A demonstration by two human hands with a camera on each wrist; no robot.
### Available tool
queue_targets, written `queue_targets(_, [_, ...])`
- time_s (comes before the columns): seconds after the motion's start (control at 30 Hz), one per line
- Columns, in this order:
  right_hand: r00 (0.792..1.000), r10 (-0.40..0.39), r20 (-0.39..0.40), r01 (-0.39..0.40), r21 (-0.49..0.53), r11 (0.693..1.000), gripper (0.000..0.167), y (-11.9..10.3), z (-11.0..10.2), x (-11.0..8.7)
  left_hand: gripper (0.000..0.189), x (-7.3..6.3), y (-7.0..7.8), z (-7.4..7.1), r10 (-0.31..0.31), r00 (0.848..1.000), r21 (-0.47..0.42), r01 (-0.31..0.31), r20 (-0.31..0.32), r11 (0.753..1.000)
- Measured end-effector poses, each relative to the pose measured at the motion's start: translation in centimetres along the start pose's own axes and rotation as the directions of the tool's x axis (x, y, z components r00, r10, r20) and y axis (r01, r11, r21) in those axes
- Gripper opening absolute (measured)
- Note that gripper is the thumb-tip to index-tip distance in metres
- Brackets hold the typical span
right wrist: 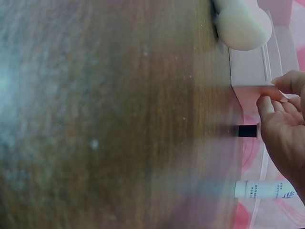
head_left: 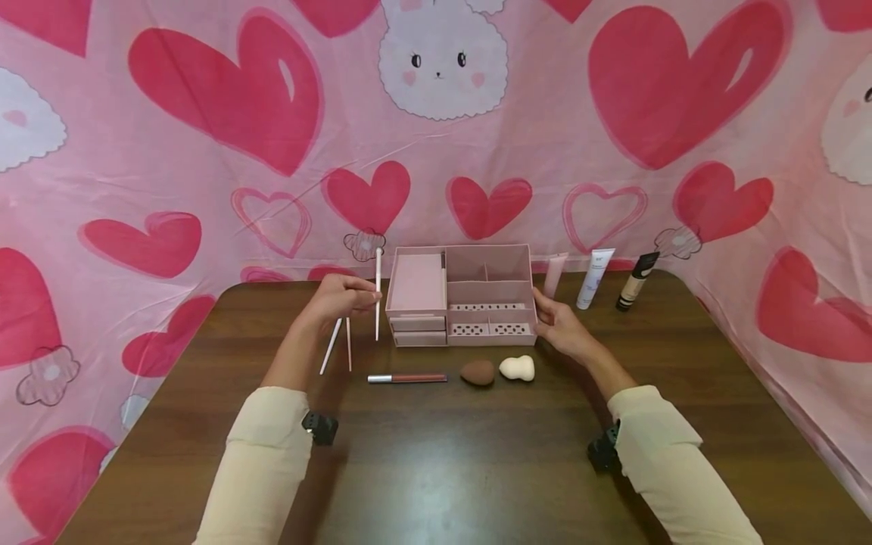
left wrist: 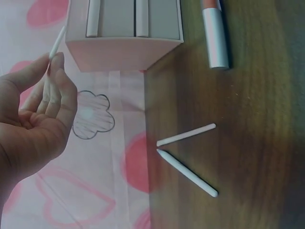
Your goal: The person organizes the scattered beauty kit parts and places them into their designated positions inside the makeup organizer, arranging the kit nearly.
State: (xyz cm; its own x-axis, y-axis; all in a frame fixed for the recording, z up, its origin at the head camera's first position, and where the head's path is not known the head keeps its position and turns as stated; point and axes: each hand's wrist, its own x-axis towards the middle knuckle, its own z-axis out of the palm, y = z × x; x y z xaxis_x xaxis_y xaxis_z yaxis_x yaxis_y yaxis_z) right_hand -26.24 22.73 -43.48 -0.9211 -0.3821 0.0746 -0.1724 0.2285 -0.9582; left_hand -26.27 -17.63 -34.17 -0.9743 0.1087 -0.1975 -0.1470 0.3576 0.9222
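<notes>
My left hand (head_left: 341, 297) pinches a slim white makeup brush (head_left: 378, 322) between thumb and fingertips, holding it upright just left of the pink organizer (head_left: 417, 281). In the left wrist view the brush (left wrist: 57, 43) shows only in part above the fingertips. My right hand (head_left: 564, 328) grips the organizer's right side wall; the right wrist view shows the thumb (right wrist: 288, 82) on one face and fingers on the other. A dark-tipped slim item (head_left: 443, 271) stands in a narrow slot of the organizer. Two thin sticks, one white (head_left: 331, 347) and one pinkish (head_left: 349, 344), lie beyond my left wrist.
Before the organizer lie a lip gloss tube (head_left: 409, 378), a brown makeup sponge (head_left: 478, 372) and a cream sponge (head_left: 518, 369). To its right stand a pink tube (head_left: 555, 274), a white tube (head_left: 596, 278) and a black-capped bottle (head_left: 637, 281). A heart-patterned cloth (head_left: 436, 151) hangs behind the table.
</notes>
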Motion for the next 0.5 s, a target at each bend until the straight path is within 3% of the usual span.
queue_targets(0.23, [1.000, 0.004, -0.006, -0.004, -0.003, 1.000, 0.075, 0.0, 0.1, 0.1, 0.040, 0.6, 1.4, 0.5, 0.004, 1.000, 0.014, -0.004, 0.000, 1.000])
queue_targets(0.5, [1.000, 0.000, -0.003, 0.000, 0.009, 1.000, 0.075, 0.2, 0.0, 0.0, 0.042, 1.4, 2.5, 1.4, -0.040, 0.999, -0.073, 0.041, 0.018, 0.996])
